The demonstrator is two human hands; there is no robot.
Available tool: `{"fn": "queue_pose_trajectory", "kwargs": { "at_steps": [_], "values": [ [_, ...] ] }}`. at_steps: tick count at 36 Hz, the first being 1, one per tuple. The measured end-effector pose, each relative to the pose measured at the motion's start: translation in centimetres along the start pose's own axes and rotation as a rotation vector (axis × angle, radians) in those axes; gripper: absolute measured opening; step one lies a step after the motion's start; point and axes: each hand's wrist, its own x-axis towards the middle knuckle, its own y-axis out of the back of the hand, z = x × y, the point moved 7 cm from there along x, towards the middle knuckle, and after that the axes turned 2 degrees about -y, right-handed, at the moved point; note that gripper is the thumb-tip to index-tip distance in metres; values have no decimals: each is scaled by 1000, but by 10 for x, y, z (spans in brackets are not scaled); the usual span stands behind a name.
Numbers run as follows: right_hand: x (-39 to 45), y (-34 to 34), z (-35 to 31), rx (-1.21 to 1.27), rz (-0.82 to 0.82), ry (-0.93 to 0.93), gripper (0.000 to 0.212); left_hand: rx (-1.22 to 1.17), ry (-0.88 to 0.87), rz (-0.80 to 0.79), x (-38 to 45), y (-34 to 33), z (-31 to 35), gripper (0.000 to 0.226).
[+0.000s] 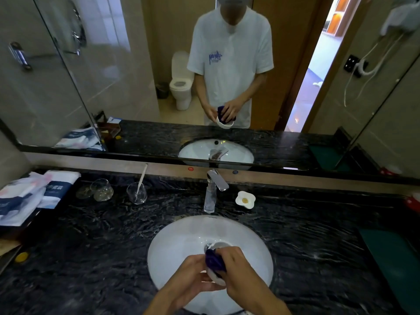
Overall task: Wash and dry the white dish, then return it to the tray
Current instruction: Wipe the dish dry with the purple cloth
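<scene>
Over the white sink basin (181, 242) I hold a small white dish (217, 277) between both hands. My left hand (193, 272) grips the dish from the left. My right hand (238, 266) presses a dark purple cloth (214, 260) into the dish. Most of the dish is hidden by the cloth and fingers. The mirror shows the same grip from the front. A dark green tray (393, 258) lies on the counter at the far right.
A chrome tap (213, 189) stands behind the basin, with no water running. A flower-shaped soap dish (245, 199) sits to its right. Glasses (136, 193) and folded towels (34, 198) occupy the left of the dark marble counter (91, 246).
</scene>
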Motion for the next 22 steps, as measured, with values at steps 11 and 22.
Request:
{"fn": "queue_pose_trajectory", "kwargs": {
  "at_steps": [11,22],
  "values": [
    [-4,14,25,211,-272,-70,38,100,29,26,-6,9,-2,38],
    [5,-4,2,-608,61,282,52,42,73,6,-4,14,0,30]
  ]
}}
